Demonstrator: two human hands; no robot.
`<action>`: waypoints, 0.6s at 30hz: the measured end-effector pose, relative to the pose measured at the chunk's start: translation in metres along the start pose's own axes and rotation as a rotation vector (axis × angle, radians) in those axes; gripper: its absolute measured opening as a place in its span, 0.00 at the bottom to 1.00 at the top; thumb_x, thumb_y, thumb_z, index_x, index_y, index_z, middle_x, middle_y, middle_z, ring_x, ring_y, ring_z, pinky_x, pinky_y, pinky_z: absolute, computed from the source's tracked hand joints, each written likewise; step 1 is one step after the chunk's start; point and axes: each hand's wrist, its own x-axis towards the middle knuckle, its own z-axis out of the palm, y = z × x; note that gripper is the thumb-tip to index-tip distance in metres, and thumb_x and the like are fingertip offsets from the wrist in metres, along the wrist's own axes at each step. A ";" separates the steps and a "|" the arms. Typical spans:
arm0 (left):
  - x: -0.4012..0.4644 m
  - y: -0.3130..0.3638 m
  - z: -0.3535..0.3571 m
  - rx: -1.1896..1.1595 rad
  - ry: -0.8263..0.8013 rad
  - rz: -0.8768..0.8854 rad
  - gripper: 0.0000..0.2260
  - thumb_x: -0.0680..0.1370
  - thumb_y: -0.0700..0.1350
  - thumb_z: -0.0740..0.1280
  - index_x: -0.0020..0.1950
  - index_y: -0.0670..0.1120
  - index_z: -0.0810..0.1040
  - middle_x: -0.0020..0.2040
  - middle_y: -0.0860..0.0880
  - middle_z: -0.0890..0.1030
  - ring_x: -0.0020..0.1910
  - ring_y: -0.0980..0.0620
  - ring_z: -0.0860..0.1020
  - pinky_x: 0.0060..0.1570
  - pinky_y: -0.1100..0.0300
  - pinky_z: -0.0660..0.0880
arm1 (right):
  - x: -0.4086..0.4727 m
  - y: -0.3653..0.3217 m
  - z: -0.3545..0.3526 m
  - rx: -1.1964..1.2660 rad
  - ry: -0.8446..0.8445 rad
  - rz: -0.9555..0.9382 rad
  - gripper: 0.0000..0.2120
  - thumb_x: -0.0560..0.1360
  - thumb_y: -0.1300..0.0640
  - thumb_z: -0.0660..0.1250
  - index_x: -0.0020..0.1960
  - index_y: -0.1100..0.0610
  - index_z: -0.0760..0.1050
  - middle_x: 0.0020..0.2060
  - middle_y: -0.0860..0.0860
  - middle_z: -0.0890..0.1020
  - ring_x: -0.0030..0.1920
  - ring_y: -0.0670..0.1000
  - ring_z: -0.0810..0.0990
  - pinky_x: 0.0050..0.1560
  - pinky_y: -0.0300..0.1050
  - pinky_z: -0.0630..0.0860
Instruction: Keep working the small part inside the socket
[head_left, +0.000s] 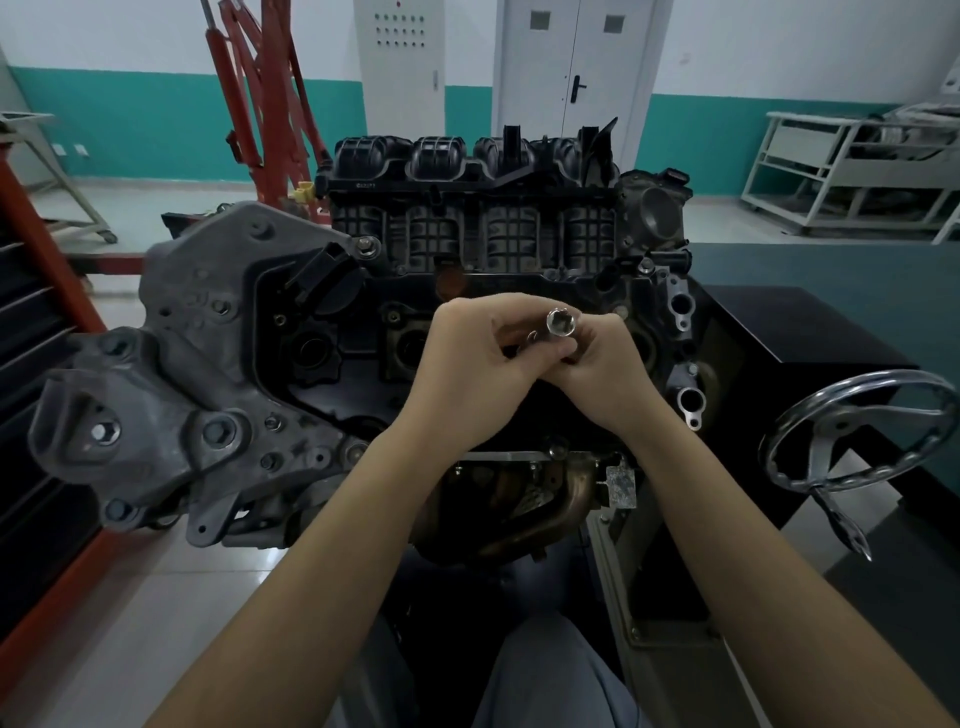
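The engine (395, 322) on its stand fills the middle of the view, its black intake manifold (472, 208) at the far side and the exhaust manifold (524, 504) half hidden under the forearms, with a chrome handwheel (857, 431) to the right and a red hoist (270, 98) cut off at the top. Two plug wells in the valve cover show as dark holes (what lies in them cannot be made out). Above the cover the left hand (467, 364) and right hand (602, 364) meet, fingers curled round a chrome socket (560, 325) whose open end faces up, its lower part hidden in the grip.
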 end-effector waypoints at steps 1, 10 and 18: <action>0.000 0.000 -0.001 -0.051 -0.014 -0.012 0.11 0.72 0.31 0.72 0.52 0.41 0.83 0.47 0.48 0.85 0.49 0.55 0.83 0.54 0.61 0.78 | 0.000 -0.001 0.001 0.011 0.012 0.008 0.14 0.69 0.68 0.70 0.46 0.50 0.79 0.39 0.39 0.83 0.44 0.37 0.82 0.46 0.30 0.74; 0.000 -0.001 -0.001 -0.057 0.023 -0.017 0.09 0.70 0.33 0.74 0.48 0.42 0.84 0.44 0.49 0.86 0.46 0.56 0.84 0.52 0.59 0.80 | 0.000 0.002 0.001 0.016 0.001 0.024 0.10 0.70 0.67 0.72 0.47 0.55 0.81 0.42 0.43 0.85 0.46 0.42 0.83 0.48 0.33 0.75; -0.001 -0.002 -0.002 -0.069 -0.009 0.003 0.11 0.69 0.33 0.76 0.50 0.41 0.83 0.46 0.47 0.85 0.48 0.53 0.84 0.53 0.53 0.80 | 0.001 0.002 0.001 0.009 0.040 0.015 0.08 0.67 0.68 0.71 0.45 0.61 0.82 0.40 0.53 0.85 0.43 0.46 0.84 0.47 0.37 0.77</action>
